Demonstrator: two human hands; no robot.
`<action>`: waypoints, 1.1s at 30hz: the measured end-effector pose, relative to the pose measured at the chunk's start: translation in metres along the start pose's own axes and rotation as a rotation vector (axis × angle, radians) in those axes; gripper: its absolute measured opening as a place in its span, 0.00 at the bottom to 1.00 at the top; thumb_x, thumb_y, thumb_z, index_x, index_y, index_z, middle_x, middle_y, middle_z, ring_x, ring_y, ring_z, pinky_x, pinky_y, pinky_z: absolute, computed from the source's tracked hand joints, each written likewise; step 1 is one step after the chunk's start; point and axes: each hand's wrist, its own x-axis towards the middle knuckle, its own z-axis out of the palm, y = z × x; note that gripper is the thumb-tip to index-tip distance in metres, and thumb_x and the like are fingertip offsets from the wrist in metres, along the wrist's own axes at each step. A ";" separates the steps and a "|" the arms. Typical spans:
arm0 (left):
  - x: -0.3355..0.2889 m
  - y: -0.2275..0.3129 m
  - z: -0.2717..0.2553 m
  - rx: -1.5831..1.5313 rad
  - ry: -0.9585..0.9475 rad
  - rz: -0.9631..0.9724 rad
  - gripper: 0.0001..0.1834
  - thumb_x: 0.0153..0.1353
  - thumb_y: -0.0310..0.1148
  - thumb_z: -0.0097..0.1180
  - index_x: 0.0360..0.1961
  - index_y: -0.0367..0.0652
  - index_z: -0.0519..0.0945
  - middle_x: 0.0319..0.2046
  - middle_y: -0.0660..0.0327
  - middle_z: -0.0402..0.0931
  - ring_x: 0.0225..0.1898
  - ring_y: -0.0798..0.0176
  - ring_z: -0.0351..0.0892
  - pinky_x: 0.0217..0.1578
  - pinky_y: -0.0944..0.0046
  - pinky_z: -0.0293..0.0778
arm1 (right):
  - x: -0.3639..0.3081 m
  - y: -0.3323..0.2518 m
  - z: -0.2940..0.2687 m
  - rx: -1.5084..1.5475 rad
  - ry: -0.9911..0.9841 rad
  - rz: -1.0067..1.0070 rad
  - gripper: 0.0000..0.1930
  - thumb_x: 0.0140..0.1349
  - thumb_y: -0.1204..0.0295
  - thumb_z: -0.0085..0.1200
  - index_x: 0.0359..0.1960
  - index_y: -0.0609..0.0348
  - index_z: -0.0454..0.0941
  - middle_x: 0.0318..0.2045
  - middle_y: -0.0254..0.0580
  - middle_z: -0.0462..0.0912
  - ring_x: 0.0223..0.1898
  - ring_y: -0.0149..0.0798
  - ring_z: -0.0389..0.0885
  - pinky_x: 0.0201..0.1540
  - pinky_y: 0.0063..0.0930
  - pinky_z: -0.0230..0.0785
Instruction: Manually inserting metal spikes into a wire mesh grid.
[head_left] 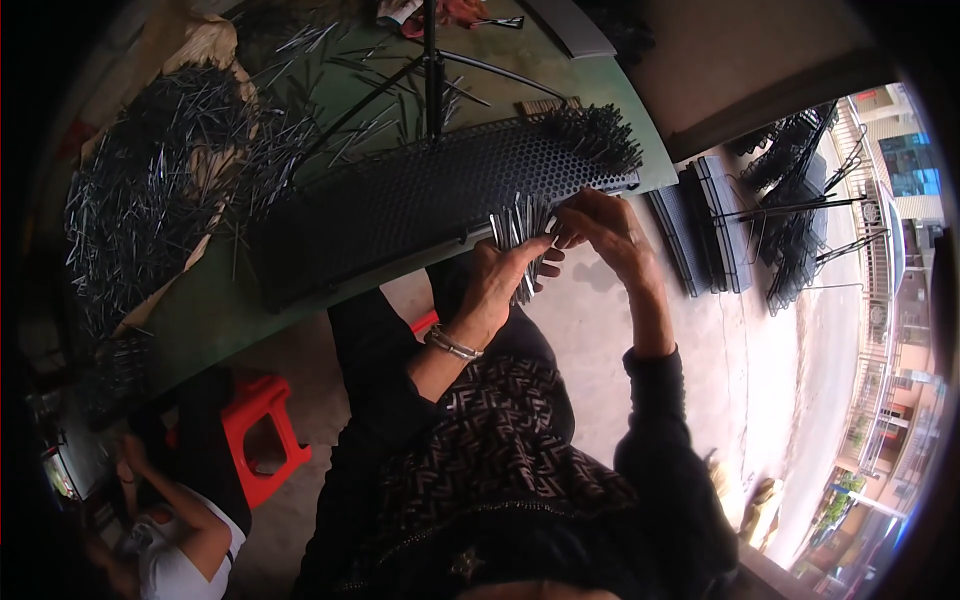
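While the left hand (488, 285) clasps a bundle of thin rods (517, 220), the right hand (605, 225) curls in beside it

Because the rods fan out unevenly above the left thumb, that grip looks like the weak point: should it slacken, some would probably slip down towards the lap or floor. The left fingers wrap round the bundle, their tips showing on its far side. The right thumb and fingers are bent together close against it; shadow and overlap hide whether they pinch a single rod, so I cannot tell. Pulling one out roughly could snag its neighbours and drag them loose.

The bundle is held just in front of the near edge of a perforated dark panel (450, 180), towards its right end. There a thick clump of dark rods (600, 140) bristles up near the right hand; a careless knuckle might knock it askew. Behind the panel rises a black stand (433, 70), whose splayed legs could catch a sleeve reaching across.

Further left on the green table (220, 345), a tangled heap of rods (160, 170) spreads over brown paper (210, 40); grabbing from it could bring crossed pieces along. Below are a red stool (255, 400) and a co-worker's bare arm (185, 500).
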 end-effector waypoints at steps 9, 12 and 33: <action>0.005 -0.003 -0.002 -0.216 0.016 -0.071 0.13 0.59 0.37 0.61 0.41 0.40 0.80 0.34 0.56 0.83 0.31 0.60 0.85 0.27 0.66 0.77 | 0.005 0.002 -0.030 -0.315 0.831 -0.280 0.06 0.65 0.74 0.54 0.36 0.65 0.77 0.28 0.39 0.85 0.31 0.28 0.83 0.38 0.21 0.75; 0.005 -0.004 -0.002 -0.186 -0.009 -0.104 0.13 0.59 0.38 0.62 0.41 0.42 0.78 0.32 0.58 0.83 0.33 0.62 0.85 0.27 0.66 0.75 | 0.015 0.007 -0.039 -0.325 0.859 -0.306 0.06 0.66 0.72 0.53 0.35 0.64 0.77 0.26 0.37 0.85 0.31 0.26 0.82 0.36 0.20 0.73; 0.005 -0.005 0.003 -0.243 -0.051 -0.123 0.13 0.60 0.37 0.62 0.41 0.41 0.78 0.31 0.55 0.83 0.30 0.61 0.84 0.28 0.63 0.81 | 0.048 0.051 -0.044 -0.899 0.883 -0.313 0.09 0.63 0.60 0.58 0.38 0.46 0.85 0.32 0.41 0.78 0.33 0.41 0.79 0.35 0.34 0.69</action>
